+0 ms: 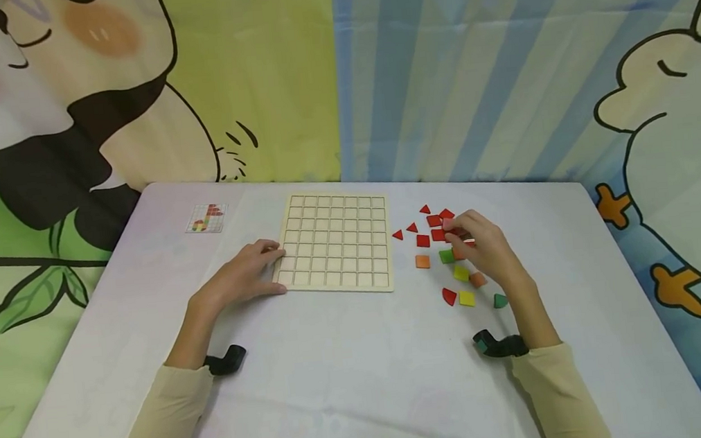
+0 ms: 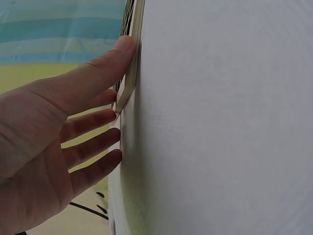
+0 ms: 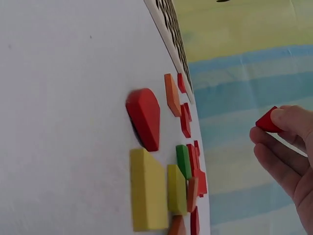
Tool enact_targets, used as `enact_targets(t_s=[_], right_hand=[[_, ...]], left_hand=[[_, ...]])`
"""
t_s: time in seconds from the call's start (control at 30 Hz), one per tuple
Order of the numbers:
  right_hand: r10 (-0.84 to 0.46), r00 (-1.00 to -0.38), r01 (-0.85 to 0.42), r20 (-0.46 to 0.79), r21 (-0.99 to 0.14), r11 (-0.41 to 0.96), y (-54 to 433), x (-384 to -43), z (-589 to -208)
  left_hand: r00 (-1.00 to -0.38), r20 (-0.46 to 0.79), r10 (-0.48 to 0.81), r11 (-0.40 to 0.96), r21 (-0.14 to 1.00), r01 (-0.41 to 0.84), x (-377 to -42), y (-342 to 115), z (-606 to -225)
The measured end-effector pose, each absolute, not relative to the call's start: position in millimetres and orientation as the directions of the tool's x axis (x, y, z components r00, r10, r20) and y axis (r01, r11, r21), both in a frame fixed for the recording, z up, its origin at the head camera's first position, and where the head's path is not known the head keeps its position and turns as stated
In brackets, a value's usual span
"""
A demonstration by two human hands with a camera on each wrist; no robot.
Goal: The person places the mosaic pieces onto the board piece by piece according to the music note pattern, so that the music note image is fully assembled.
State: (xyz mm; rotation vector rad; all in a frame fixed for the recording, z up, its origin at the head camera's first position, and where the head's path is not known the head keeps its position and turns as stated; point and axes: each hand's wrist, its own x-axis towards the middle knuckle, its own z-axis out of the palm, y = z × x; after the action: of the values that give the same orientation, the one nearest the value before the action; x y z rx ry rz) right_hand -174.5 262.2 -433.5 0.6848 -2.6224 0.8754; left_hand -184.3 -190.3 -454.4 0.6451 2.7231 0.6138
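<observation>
My left hand (image 1: pixel 245 273) rests at the left edge of a pale wooden grid board (image 1: pixel 334 243), its fingers fairly straight. In the left wrist view the thumb lies on the board's rim (image 2: pixel 131 81). My right hand (image 1: pixel 483 243) is over the cluster of coloured pieces right of the board. Between thumb and finger it pinches a small red piece (image 3: pixel 267 121) that looks triangular, raised off the table in the right wrist view. Around it lie red squares (image 1: pixel 422 240), red triangles (image 1: pixel 398 235), a green square (image 1: pixel 446 256) and an orange square (image 1: pixel 422 261).
Closer to me are yellow squares (image 1: pixel 467 298), a red rounded piece (image 1: pixel 449 296) and a green rounded piece (image 1: pixel 500 300). A small pattern card (image 1: pixel 206 218) lies at the back left of the white table (image 1: pixel 351 372). A printed cloth (image 1: pixel 468 62) hangs behind.
</observation>
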Motion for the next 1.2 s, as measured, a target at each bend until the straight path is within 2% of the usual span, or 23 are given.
enact_targets(t_s=[0.2, 0.37, 0.6, 0.9, 1.2], right_hand=[[-0.4, -0.828, -0.559, 0.392, -0.542, 0.627, 241, -177, -445], [-0.383, -0.838, -0.545, 0.388, -0.587, 0.598, 226, -174, -450], [-0.394, -0.859, -0.494, 0.327, -0.728, 0.475, 195, -166, -457], [-0.558, -0.797, -0.527, 0.231, -0.716, 0.457, 140, -165, -438], [-0.559, -0.827, -0.362, 0.056, -0.814, 0.454, 100, -170, -440]], left_hand=[[-0.862, -0.166, 0.478, 0.808, 0.466, 0.359, -185, -191, -453], [-0.863, -0.158, 0.479, 0.809, 0.46, 0.365, -184, -191, -453], [-0.858, -0.14, 0.494, 0.804, 0.45, 0.389, -185, -192, -456], [-0.859, -0.14, 0.493, 0.804, 0.452, 0.387, -184, -190, -455], [-0.858, -0.136, 0.496, 0.799, 0.458, 0.389, -184, -190, -455]])
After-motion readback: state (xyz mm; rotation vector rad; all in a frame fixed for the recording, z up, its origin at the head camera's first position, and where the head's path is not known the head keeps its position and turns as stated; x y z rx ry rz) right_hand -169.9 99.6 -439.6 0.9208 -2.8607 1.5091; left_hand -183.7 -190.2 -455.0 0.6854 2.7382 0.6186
